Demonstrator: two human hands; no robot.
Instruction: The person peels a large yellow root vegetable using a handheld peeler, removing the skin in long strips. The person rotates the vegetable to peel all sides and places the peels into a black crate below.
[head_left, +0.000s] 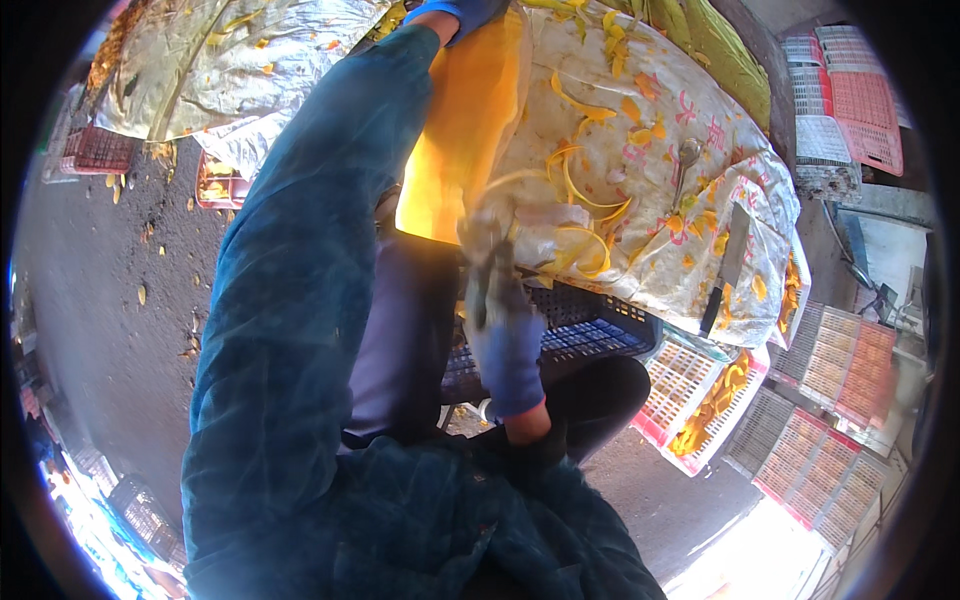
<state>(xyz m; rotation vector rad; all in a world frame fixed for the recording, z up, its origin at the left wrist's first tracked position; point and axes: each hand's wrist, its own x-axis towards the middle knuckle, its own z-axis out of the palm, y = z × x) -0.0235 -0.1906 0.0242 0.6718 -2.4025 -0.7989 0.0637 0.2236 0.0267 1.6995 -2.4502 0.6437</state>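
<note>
A long, peeled orange squash (469, 127) lies lengthwise before me, along the left side of a work surface covered with a dirty white plastic sheet (547, 82). My left hand (469, 11), in a blue glove, holds its far end; the top picture edge cuts the fingers off. My right hand (499, 307), gloved in grey and blue, is motion-blurred by the squash's near end. It grips a small hand tool (486, 236), apparently a peeler, too blurred to make out fully. Thin curled peel strips (589, 199) lie to the right of the squash.
A metal spoon (686, 161) and a dark-handled knife (726, 270) lie on the sheet, which bears red writing. Below its edge sits a dark plastic crate (592, 337). A white crate (675, 375) holds orange pieces. Stacked crates (862, 112) stand right; another covered surface (240, 67) is left.
</note>
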